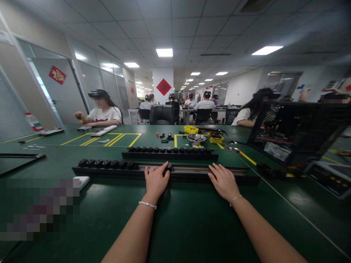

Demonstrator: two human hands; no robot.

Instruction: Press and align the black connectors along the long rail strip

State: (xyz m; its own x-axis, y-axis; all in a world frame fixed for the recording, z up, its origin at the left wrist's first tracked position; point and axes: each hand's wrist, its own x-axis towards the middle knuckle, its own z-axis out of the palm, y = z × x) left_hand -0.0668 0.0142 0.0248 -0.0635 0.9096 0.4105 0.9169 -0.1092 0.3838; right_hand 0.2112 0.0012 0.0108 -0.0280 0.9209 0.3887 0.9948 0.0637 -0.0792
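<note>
Where the long black rail [189, 176] began on the left, seven or so small black blocks [106, 164] sat in a row along its top, so that part looked done. Next came a small gap. The left hand [157, 178] was at the rail past this gap, with its pointing finger at one lone black block [169, 167] and its thumb close by; whether they were pinching it, I could not tell. Behind, another black rail [170, 156] had a row of blocks from one end nearly to the other, so it seemed full. Right of the lone block, the groove [192, 169] of the near rail was bare up to the right hand [225, 181], so about half or more seemed left to fill. That hand had its fingertips on the rail, with its fingers a bit apart, and held nothing.
</note>
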